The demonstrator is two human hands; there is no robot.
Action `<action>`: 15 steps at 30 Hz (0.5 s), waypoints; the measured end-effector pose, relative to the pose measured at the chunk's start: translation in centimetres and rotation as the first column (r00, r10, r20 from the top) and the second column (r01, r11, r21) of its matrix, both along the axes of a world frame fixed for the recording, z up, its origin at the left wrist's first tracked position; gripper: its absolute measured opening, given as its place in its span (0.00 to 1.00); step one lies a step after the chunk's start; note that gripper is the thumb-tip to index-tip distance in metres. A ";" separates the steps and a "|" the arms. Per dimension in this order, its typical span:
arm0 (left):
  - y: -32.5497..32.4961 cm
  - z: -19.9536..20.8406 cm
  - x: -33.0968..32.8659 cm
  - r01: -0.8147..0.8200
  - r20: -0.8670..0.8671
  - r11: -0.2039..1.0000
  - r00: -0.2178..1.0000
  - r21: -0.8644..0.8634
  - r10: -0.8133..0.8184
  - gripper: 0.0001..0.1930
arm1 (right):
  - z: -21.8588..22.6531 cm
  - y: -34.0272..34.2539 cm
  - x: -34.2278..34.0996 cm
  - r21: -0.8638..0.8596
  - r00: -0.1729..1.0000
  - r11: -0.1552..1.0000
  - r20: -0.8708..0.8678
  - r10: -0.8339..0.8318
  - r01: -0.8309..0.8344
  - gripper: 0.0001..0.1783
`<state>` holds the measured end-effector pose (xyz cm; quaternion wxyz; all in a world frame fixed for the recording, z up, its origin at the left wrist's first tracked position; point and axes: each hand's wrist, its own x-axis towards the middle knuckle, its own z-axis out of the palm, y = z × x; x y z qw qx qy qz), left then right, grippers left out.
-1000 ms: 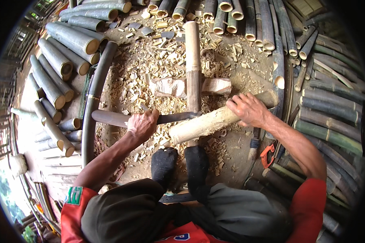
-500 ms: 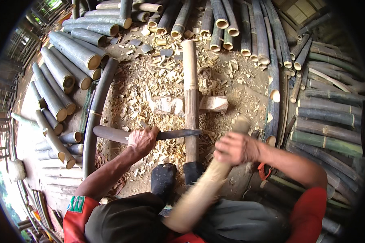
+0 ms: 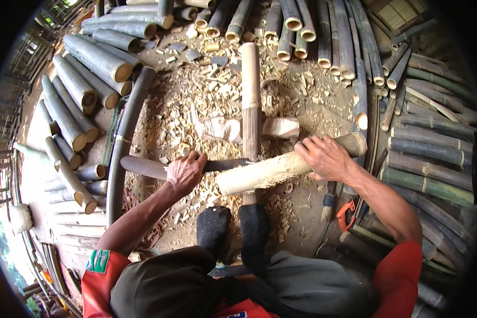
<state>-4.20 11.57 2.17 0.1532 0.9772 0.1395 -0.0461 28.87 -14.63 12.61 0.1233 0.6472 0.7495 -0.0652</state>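
Two bare hands, set apart, each gripping: left hand (image 3: 185,170) around a dark long-handled knife (image 3: 143,167), right hand (image 3: 323,157) over a pale, scraped bamboo piece (image 3: 270,172).
The bamboo piece slants between the hands from near left to far right; the right hand clasps its farther half, while its free end points toward the left hand's side. The knife lies nearly crosswise, its tip at the piece's far edge; whether they touch, I cannot tell. Beneath runs a bamboo pole (image 3: 250,106), pointing away from the person across a wood block (image 3: 222,129). Curled shavings (image 3: 206,95) litter the ground; bamboo tubes (image 3: 90,98) with cut ends surround everything. I can make out no container.
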 end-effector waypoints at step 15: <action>8.2 3.3 6.8 0.098 0.041 0.746 0.995 -0.659 -0.094 0.33 | 5.8 -1.5 -4.7 -0.139 0.051 0.498 -0.936 -0.349 0.856 0.49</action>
